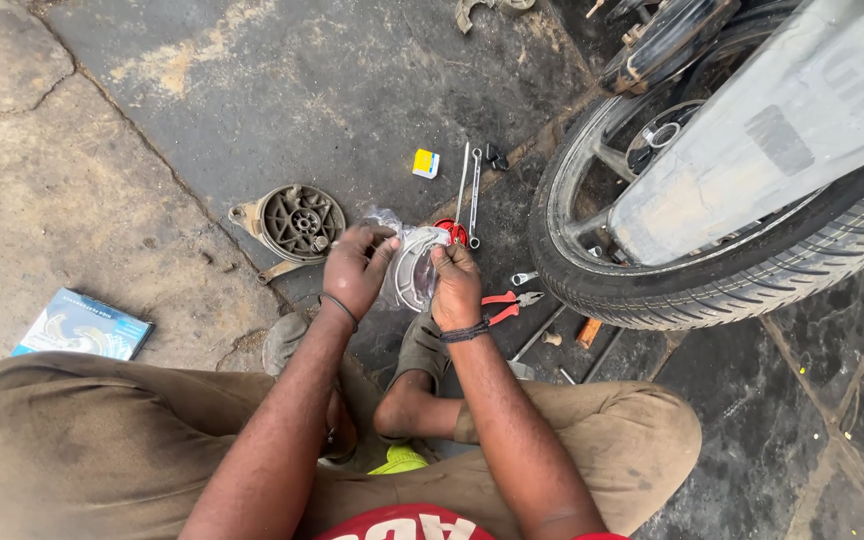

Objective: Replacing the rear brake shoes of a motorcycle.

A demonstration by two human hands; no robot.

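Note:
My left hand [355,268] and my right hand [455,287] both grip a curved metal part wrapped in a clear plastic bag [412,265], held between them above my feet. A round metal brake plate [297,222] lies on the ground just left of my left hand. Red-handled pliers [504,304] lie on the ground right of my right hand. A red round piece [452,230] shows just behind the bag.
A motorcycle rear wheel [712,285] with its mudguard stands at right. Two spanners [470,190], a small yellow box [426,163] and a blue flat carton [82,325] lie on the stone ground. Small parts lie near the tyre.

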